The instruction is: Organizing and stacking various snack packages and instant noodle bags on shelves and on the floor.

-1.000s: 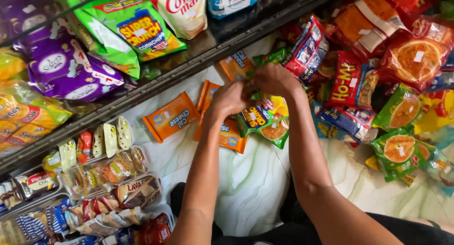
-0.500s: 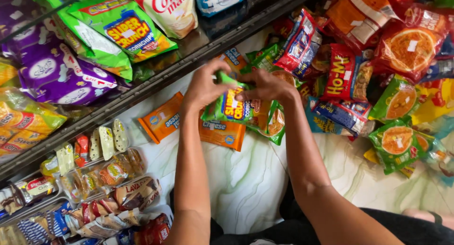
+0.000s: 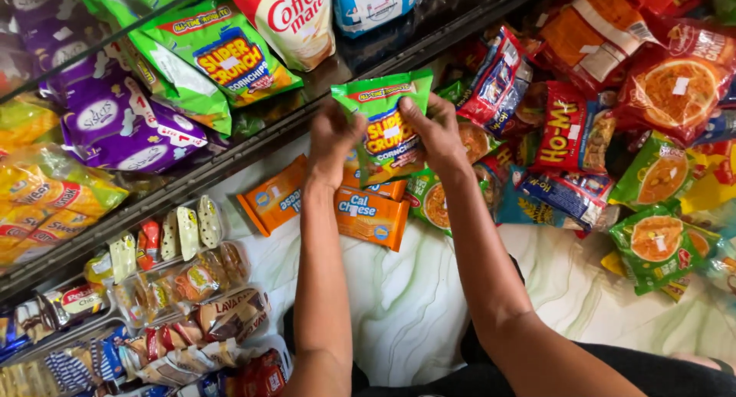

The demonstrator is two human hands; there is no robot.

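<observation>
Item: green corn chip packet (image 3: pixel 386 129), held upright above the pale marbled floor (image 3: pixel 399 305), near the dark shelf edge (image 3: pixel 253 140). Left hand (image 3: pixel 335 140) pinches its left side; right hand (image 3: pixel 437 132) pinches the right side, both closed on the foil. Likely light, crinkly, slippery, with crushable contents; best held by the edge seams. Orange cracker packs (image 3: pixel 372 217) lie beneath.

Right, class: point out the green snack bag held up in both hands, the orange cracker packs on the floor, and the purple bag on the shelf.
Green snack bag (image 3: pixel 386 129), head view, middle of its front.
Orange cracker packs (image 3: pixel 371 214), head view, face of the nearest pack.
Purple bag (image 3: pixel 126 129), head view, middle of its front.
</observation>
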